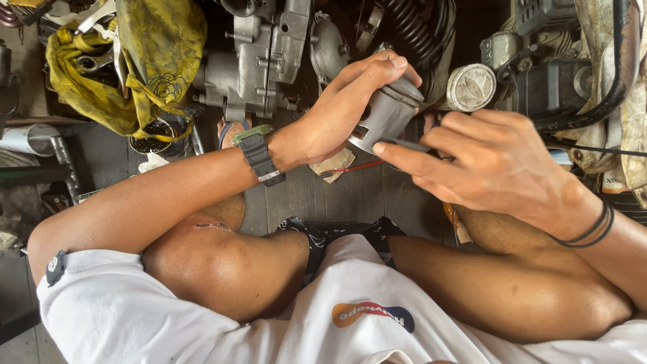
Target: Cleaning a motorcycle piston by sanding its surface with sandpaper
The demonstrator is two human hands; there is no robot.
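My left hand [344,108] grips a grey metal piston [389,111], thumb over its top and fingers behind it. A dark wristwatch [259,154] sits on that wrist. My right hand [488,162] is beside the piston on the right, its index finger and thumb pinching a thin dark ring or pin at the piston's lower edge [404,144]. Black bands circle my right wrist [596,228]. Both hands hover above my bent knees.
A grey engine casing [259,57] lies on the floor ahead, with a yellow stained cloth [145,64] to its left. A second piston crown [471,87] stands right of my hands. Black cables and engine parts [573,74] crowd the far right.
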